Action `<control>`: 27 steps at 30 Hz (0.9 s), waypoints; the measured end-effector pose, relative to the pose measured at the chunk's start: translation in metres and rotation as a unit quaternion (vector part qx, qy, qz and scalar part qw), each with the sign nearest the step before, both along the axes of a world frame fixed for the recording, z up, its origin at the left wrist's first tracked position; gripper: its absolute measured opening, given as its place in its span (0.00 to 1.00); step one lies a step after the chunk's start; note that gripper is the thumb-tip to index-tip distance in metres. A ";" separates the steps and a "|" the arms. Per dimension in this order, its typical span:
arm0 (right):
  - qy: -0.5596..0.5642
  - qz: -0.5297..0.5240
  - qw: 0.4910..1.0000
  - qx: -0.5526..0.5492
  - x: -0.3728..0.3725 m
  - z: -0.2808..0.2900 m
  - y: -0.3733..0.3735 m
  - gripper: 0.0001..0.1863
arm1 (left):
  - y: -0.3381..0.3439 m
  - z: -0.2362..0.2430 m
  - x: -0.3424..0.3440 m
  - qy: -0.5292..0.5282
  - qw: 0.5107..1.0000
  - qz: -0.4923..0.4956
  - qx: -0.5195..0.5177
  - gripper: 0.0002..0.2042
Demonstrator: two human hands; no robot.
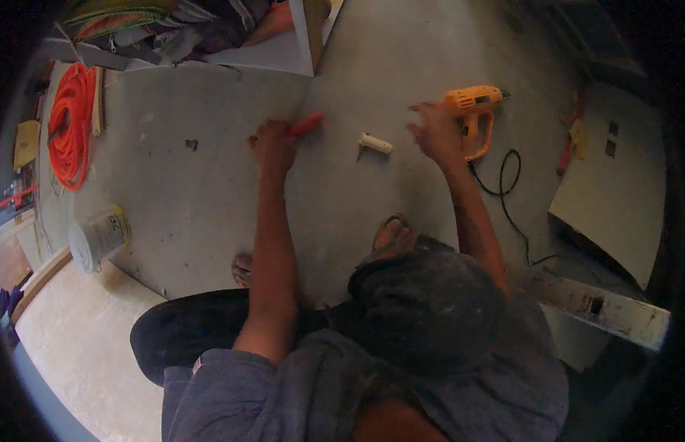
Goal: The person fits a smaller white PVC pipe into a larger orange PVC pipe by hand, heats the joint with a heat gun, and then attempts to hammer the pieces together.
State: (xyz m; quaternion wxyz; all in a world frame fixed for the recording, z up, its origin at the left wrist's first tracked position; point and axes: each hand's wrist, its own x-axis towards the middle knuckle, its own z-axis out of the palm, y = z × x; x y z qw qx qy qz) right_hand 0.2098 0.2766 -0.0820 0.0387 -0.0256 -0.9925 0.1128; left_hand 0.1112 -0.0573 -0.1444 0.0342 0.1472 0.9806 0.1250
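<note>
My left hand is closed around a red tool-like piece, which sticks out to the right past the fingers; its exact kind I cannot make out. My right hand has its fingers apart and holds nothing that I can see. Just beyond its fingers, on the right, an orange drill-shaped power tool lies on its side on the floor, a black cord curling from its handle. Between both hands lies a small cream cylinder with a thin metal-looking part at its left end.
I squat on a grey concrete floor. A coiled orange hose and a white bucket stand at left, beside a pale board. At far left an open cabinet holds cloth items. White panels and a dirty plank lie right.
</note>
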 end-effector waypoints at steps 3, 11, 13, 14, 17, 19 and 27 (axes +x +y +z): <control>-0.202 0.198 0.957 -0.057 -0.055 0.005 -0.036 0.22 | 0.003 0.009 -0.006 -0.068 0.995 0.057 0.043 0.12; -0.357 0.336 0.854 0.174 -0.095 -0.013 -0.094 0.21 | -0.002 0.025 -0.005 -0.064 0.988 0.094 0.108 0.09; -0.358 0.355 0.839 0.206 -0.093 -0.013 -0.095 0.19 | -0.002 0.027 -0.003 -0.071 0.988 0.098 0.101 0.10; -0.340 0.358 0.844 0.208 -0.091 -0.012 -0.093 0.18 | -0.001 0.027 -0.003 -0.078 0.988 0.098 0.091 0.10; -0.321 0.370 0.844 0.219 -0.086 -0.006 -0.093 0.17 | -0.002 0.026 -0.004 -0.099 0.983 0.086 0.127 0.11; -0.314 0.377 0.839 0.234 -0.092 0.002 -0.087 0.16 | 0.000 0.025 -0.007 -0.119 0.978 0.082 0.151 0.11; -0.132 0.017 0.954 -0.267 -0.061 0.112 0.010 0.21 | 0.019 0.057 -0.022 -0.117 0.953 0.001 0.278 0.14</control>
